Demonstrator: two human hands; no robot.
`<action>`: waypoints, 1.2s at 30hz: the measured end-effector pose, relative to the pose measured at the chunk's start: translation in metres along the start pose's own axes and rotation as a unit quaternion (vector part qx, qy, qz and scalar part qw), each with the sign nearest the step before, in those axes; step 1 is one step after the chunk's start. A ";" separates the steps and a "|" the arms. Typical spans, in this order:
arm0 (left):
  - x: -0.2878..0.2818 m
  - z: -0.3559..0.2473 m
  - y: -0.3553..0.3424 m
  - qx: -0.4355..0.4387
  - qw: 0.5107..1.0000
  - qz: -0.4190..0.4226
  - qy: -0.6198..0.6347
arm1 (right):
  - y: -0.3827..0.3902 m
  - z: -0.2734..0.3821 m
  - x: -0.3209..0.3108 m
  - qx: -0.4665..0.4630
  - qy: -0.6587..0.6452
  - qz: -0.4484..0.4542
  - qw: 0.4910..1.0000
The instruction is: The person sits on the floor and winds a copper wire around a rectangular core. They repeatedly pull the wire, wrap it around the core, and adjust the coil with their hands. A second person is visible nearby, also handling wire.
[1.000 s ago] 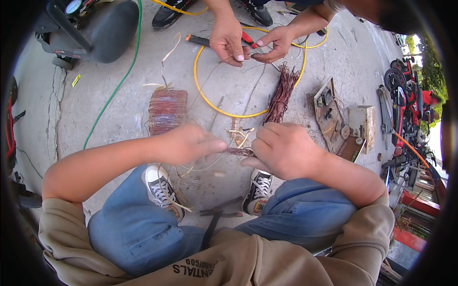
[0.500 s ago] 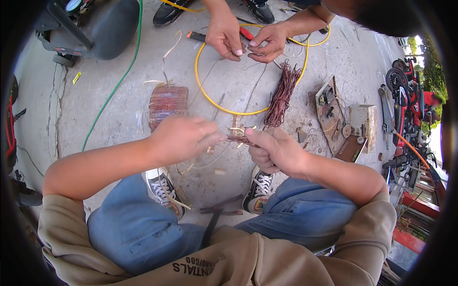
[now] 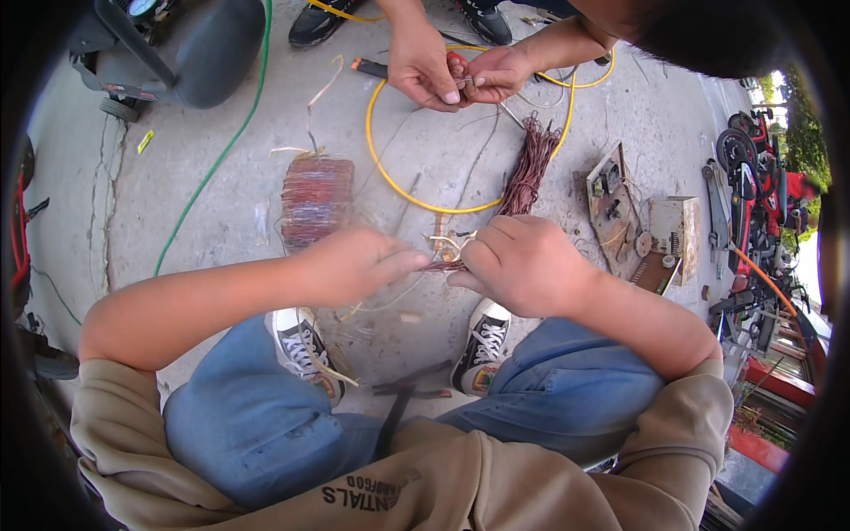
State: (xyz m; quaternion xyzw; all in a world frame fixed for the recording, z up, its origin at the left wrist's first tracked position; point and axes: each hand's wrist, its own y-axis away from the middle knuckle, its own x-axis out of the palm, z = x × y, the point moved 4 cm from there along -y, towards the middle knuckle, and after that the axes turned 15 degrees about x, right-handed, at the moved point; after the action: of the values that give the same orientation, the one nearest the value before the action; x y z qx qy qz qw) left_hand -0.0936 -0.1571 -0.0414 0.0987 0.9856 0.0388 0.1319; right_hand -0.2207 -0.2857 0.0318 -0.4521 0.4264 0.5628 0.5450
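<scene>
My left hand, slightly blurred, pinches one end of a short bundle of dark copper-red wire. My right hand is closed round the other end, fingers curled, knuckles up. Behind my hands are some pale wire ends, a wrapped coil of red-brown wire with loose leads, and a long skein of red-brown wire. Between my shoes a dark tool or strap lies on the concrete; I cannot make out which.
A co-worker's hands hold small wire over a yellow hose and red-handled tool. An air compressor and green hose are at left; an opened metal appliance at right, with bikes beyond.
My right hand has turned from palm-down to thumb-up and back over the wire bundle. My left hand has shifted slightly along it. The co-worker's hands have come closer together.
</scene>
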 end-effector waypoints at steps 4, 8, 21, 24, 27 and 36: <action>0.002 -0.004 0.003 0.067 0.986 -0.039 -0.149 | 0.004 -0.003 0.008 0.086 -0.052 0.074 0.992; 0.001 -0.006 0.008 0.093 0.964 -0.065 -0.242 | 0.008 -0.004 0.023 0.200 -0.189 0.161 0.948; 0.013 -0.010 0.063 -0.004 0.962 -0.046 -0.268 | 0.013 0.012 0.021 0.320 -0.423 0.407 0.744; 0.000 -0.003 0.079 -0.014 0.972 -0.086 -0.220 | 0.006 0.020 0.015 0.276 -0.427 0.372 0.777; -0.035 0.015 0.101 -0.010 0.955 -0.288 -0.066 | -0.004 0.015 0.009 0.299 -0.527 0.308 0.733; -0.075 0.139 0.211 -0.089 0.884 -0.405 -0.216 | 0.023 -0.028 0.093 0.437 -0.436 0.292 0.731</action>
State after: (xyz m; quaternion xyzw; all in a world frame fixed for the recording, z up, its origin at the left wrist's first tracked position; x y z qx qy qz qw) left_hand 0.0531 0.0405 -0.1342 -0.3151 0.8793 0.0471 0.3539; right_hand -0.2418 -0.2923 -0.0654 0.2776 0.4516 0.5813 0.6173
